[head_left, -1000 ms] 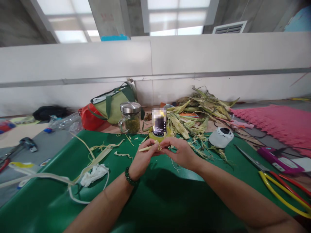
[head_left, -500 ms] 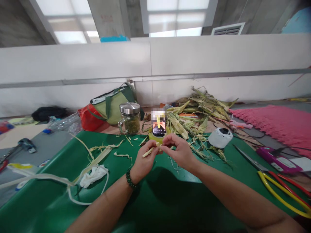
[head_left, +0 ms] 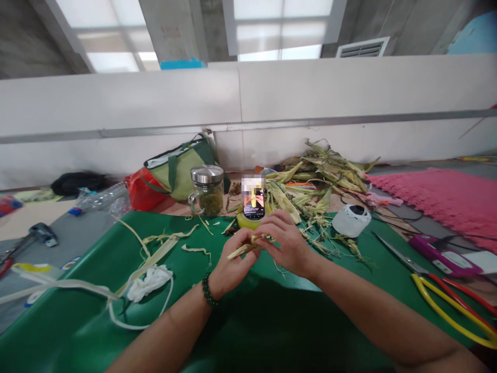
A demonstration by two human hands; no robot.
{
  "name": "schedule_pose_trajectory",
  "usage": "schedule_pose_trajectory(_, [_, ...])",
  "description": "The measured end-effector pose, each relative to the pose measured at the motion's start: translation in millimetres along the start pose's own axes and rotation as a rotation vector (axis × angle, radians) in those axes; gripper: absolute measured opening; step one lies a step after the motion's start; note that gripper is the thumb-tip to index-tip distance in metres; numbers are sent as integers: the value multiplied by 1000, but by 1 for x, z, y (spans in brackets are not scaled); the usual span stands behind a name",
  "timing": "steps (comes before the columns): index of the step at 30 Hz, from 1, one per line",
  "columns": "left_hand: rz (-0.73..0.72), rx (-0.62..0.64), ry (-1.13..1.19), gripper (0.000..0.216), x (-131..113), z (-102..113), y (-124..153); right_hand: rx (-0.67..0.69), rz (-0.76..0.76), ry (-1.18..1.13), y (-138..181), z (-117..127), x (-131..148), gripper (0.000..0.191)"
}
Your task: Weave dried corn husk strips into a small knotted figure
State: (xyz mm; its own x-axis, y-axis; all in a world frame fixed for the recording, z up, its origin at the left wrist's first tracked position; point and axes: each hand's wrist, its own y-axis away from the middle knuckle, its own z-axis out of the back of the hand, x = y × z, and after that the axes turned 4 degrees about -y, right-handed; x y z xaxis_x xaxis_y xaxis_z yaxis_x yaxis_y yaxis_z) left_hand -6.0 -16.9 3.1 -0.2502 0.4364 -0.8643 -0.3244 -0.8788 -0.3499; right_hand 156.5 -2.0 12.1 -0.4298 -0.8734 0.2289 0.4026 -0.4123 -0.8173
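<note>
Left hand: the left hand (head_left: 232, 265) is held above the green sheet (head_left: 252, 321) that covers the worktop; its fingers are closed on a pale husk strip (head_left: 239, 251), gripped near the strip's upper end. A dark bead bracelet (head_left: 207, 292) is worn at the wrist.
Right hand: the right hand (head_left: 287, 242) touches the left; its fingers are curled down over the upper end of the same strip, which is gripped there.
Husk strip: it is held in the air between both hands, just in front of the phone (head_left: 253, 203), with its free end slanted down to the left.
Change from half a second ago: the right fingers, arched in a fine pinch then, are now folded flat over the strip's end; the two hands have been brought closer together; the left thumb has been raised; the strip's free end has dropped slightly.
Unchanged: the phone is still propped on the yellow roll (head_left: 245, 223), and the lidded glass jar (head_left: 207, 191), husk pile (head_left: 318, 173), white roll (head_left: 350, 221) and yellow-handled scissors (head_left: 450, 298) lie where they were.
Writing: the phone screen is blurred out; the red marks (head_left: 171, 31) on the pillar are too faint to be read.
</note>
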Motion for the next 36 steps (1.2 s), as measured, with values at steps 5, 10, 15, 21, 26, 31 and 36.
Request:
schedule_pose_trajectory(5, [69,12,53,12,-2,0,-1,152,-140,-204,0,4,-5,14])
schedule_pose_trajectory(10, [154,-3,182,15,0,1,-4,242,-392,-409,-3,10,-4,4])
schedule_pose_trajectory(15, [254,-9,363,19,6,-1,-5,304,-634,-583,-5,8,0,10])
schedule_pose_trajectory(21, [375,-47,459,20,-3,-5,-5,253,-687,-632,-4,2,0,3])
schedule_pose_trajectory(26, [403,-114,454,24,-5,-8,-5,199,-707,-648,-3,0,1,9])
schedule_pose_trajectory(31, [289,-160,344,27,-3,-7,-5,145,-721,-833,-4,-1,-1,28])
schedule_pose_trajectory(36, [199,-108,237,23,-1,-8,-2,239,-822,-858,-5,3,-8,33])
